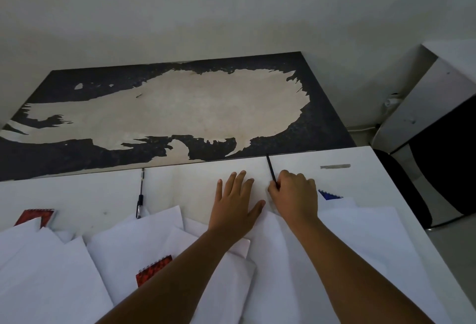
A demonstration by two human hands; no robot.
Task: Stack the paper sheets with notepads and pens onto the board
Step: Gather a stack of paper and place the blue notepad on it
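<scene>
Near the worktop's (360,177) far edge the right hand (293,195) pinches a thin black pen (271,169) while the left hand (235,200) lies flat and open; such a light pinch may let the pen slip and roll.

dim, even light | soft shadows | wide-angle bending at edges

text: none legible | labels/brands/nos.: 0 readable | notepad covers: pattern only, no words

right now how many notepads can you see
3: a red notepad at far left, a second red one among the sheets near the left forearm, and a blue one peeking out right of the right hand. Sheets may hide more.
</scene>
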